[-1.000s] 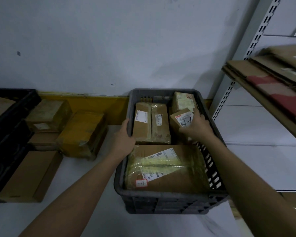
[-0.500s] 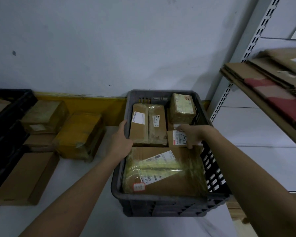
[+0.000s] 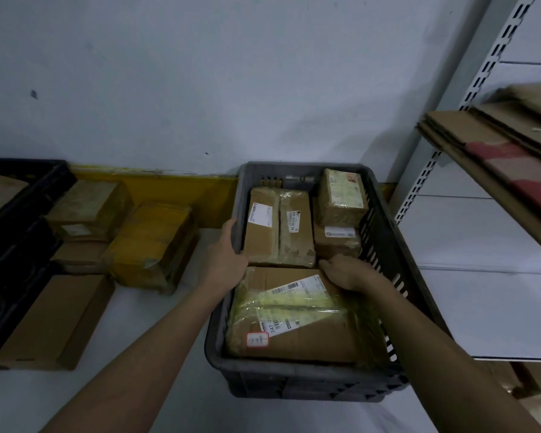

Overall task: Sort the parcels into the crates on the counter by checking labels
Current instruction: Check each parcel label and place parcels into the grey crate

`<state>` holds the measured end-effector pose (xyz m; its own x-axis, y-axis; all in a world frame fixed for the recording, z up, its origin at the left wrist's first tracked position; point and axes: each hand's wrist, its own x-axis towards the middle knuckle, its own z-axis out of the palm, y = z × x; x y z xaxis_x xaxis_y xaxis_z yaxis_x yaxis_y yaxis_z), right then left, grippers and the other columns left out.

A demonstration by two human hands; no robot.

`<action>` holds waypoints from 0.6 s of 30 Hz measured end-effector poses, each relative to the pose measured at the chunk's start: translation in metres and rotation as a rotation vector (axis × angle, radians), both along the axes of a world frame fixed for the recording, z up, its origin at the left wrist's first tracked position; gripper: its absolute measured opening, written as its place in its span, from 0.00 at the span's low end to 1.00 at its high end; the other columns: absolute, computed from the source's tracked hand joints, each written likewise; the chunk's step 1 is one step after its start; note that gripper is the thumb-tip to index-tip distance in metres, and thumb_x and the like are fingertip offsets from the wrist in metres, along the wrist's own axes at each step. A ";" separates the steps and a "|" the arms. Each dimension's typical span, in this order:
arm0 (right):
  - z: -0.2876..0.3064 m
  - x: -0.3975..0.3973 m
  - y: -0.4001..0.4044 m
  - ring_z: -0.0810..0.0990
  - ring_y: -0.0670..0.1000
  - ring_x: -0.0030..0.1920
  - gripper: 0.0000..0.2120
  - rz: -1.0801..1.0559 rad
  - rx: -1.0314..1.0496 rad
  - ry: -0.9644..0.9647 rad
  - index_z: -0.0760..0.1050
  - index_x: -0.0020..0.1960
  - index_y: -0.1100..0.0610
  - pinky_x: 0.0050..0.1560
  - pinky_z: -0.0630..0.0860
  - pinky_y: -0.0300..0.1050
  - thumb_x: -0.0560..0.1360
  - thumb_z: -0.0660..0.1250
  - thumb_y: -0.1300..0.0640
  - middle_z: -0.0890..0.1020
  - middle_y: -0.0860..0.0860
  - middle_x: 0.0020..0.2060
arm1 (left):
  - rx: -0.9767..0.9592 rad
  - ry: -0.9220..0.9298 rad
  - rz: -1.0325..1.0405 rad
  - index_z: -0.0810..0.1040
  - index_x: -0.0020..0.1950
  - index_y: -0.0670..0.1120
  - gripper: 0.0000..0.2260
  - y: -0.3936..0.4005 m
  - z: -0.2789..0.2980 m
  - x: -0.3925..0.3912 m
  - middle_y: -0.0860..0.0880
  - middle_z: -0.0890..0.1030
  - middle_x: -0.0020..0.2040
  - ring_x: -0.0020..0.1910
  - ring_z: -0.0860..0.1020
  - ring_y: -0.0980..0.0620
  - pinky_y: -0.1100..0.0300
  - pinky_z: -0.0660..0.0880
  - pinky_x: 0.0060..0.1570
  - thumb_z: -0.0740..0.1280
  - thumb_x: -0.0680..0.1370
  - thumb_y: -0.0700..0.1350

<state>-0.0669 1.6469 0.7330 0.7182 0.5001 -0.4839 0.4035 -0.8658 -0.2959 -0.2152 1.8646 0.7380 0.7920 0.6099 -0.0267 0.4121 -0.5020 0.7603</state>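
Observation:
A grey crate stands on the white counter and holds several taped cardboard parcels. A large parcel with a white barcode label fills its near half. Behind it lie a medium parcel, a small parcel and another small one leaning at the back right. My left hand grips the crate's left rim, thumb inside. My right hand lies on the large parcel's far right corner, its fingers curled over that edge.
A black crate sits at the far left. Loose parcels lie between the crates: a brown box, a yellow-taped one and a flat carton. A shelf with flattened cardboard juts in at the right.
My right hand lowered the small labelled parcel into the gap at the crate's right, let it go, and came to the large parcel's far edge. My left hand stayed on the rim.

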 end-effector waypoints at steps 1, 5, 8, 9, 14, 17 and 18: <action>-0.003 0.001 0.000 0.80 0.52 0.50 0.23 -0.022 0.036 -0.032 0.80 0.53 0.54 0.59 0.76 0.52 0.84 0.49 0.45 0.82 0.53 0.51 | 0.002 0.003 -0.006 0.54 0.79 0.60 0.33 0.000 0.001 0.000 0.46 0.80 0.62 0.36 0.73 0.59 0.58 0.73 0.35 0.67 0.79 0.46; -0.005 0.006 -0.001 0.80 0.52 0.39 0.18 -0.169 0.315 -0.173 0.78 0.41 0.54 0.43 0.79 0.51 0.84 0.55 0.52 0.81 0.53 0.38 | 0.013 0.006 -0.002 0.54 0.79 0.60 0.33 0.000 0.002 -0.001 0.47 0.80 0.61 0.35 0.73 0.61 0.57 0.74 0.35 0.67 0.79 0.47; 0.013 0.012 0.001 0.79 0.53 0.33 0.15 -0.283 0.496 -0.285 0.77 0.41 0.53 0.34 0.73 0.47 0.83 0.58 0.53 0.80 0.51 0.33 | 0.001 0.000 0.007 0.55 0.79 0.59 0.32 -0.001 0.002 -0.001 0.46 0.80 0.61 0.35 0.70 0.63 0.56 0.75 0.40 0.67 0.79 0.48; 0.022 0.014 0.003 0.79 0.53 0.33 0.14 -0.296 0.538 -0.305 0.77 0.41 0.53 0.34 0.73 0.46 0.82 0.59 0.53 0.80 0.51 0.33 | -0.003 0.001 0.005 0.55 0.79 0.59 0.32 -0.001 0.003 -0.002 0.46 0.80 0.61 0.35 0.70 0.63 0.55 0.75 0.41 0.67 0.79 0.49; 0.058 0.002 0.028 0.81 0.52 0.35 0.12 -0.169 0.641 -0.273 0.78 0.45 0.51 0.36 0.78 0.49 0.83 0.59 0.52 0.82 0.50 0.36 | -0.030 -0.013 -0.024 0.54 0.80 0.58 0.31 -0.004 0.005 -0.002 0.46 0.74 0.71 0.53 0.79 0.50 0.55 0.75 0.50 0.65 0.81 0.49; 0.075 -0.013 0.059 0.82 0.55 0.40 0.15 -0.025 0.589 -0.244 0.80 0.54 0.56 0.45 0.81 0.54 0.83 0.58 0.49 0.84 0.53 0.41 | -0.141 -0.009 -0.064 0.51 0.81 0.57 0.29 -0.005 0.011 -0.002 0.49 0.63 0.79 0.73 0.68 0.45 0.53 0.69 0.64 0.60 0.83 0.55; 0.079 -0.019 0.072 0.82 0.55 0.42 0.16 0.024 0.565 -0.234 0.80 0.56 0.55 0.47 0.81 0.54 0.83 0.58 0.47 0.84 0.52 0.43 | -0.133 0.007 -0.079 0.51 0.81 0.57 0.28 -0.002 0.013 -0.002 0.49 0.61 0.80 0.75 0.65 0.45 0.52 0.67 0.66 0.58 0.84 0.57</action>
<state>-0.0861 1.7187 0.8124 0.7585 0.6509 0.0303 0.5311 -0.5905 -0.6077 -0.2174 1.8628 0.7512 0.8369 0.5365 -0.1088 0.3811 -0.4283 0.8194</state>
